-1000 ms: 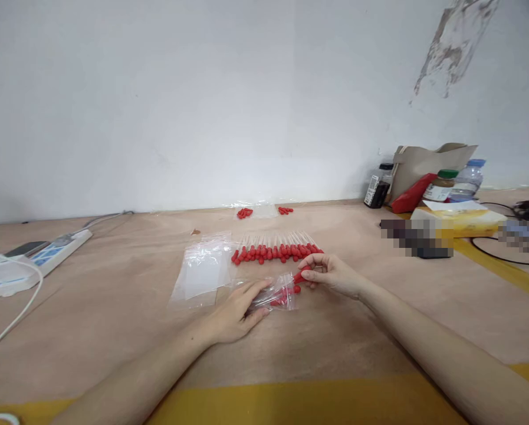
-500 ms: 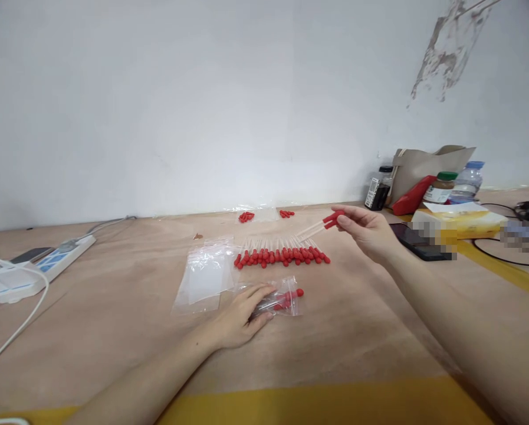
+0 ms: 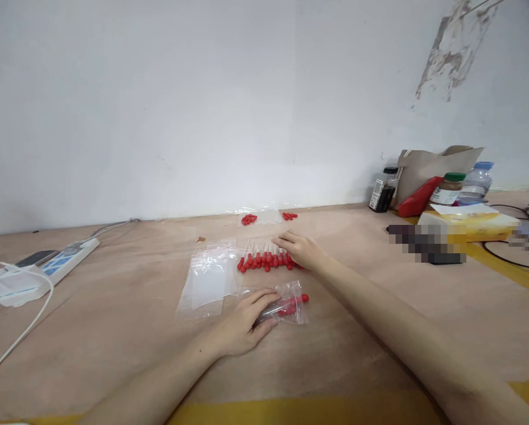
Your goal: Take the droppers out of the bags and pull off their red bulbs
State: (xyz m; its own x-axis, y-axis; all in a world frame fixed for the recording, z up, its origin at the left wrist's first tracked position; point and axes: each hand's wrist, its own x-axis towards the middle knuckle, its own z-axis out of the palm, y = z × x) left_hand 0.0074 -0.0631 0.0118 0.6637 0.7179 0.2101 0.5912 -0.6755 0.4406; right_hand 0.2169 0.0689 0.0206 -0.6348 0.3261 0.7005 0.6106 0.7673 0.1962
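My left hand [image 3: 249, 324] rests on the table, fingers and thumb closed around a clear zip bag [image 3: 300, 307]. Glass droppers with red rubber bulbs [image 3: 286, 308] lie inside that bag, and one bulb sticks out of its right end. Behind it, more red-bulbed droppers [image 3: 259, 260] form a row, bulbs toward me and thin tubes pointing away. My right hand [image 3: 303, 249] lies over the right part of this row with its fingers stretched out to the left. It covers the droppers there, and its thumb is hidden.
Flat clear zip bags [image 3: 211, 277] lie left of the row. Small red bulbs [image 3: 249, 219] sit on plastic by the wall. A power strip [image 3: 52, 271] with a white cable is at the left. A dark bottle [image 3: 383, 192], jar [image 3: 447, 189] and tissue pack [image 3: 472, 221] stand right.
My right hand has moved left and down from the right side, where it held two droppers, onto the row. Those two droppers no longer show. My left hand stays on the bag.
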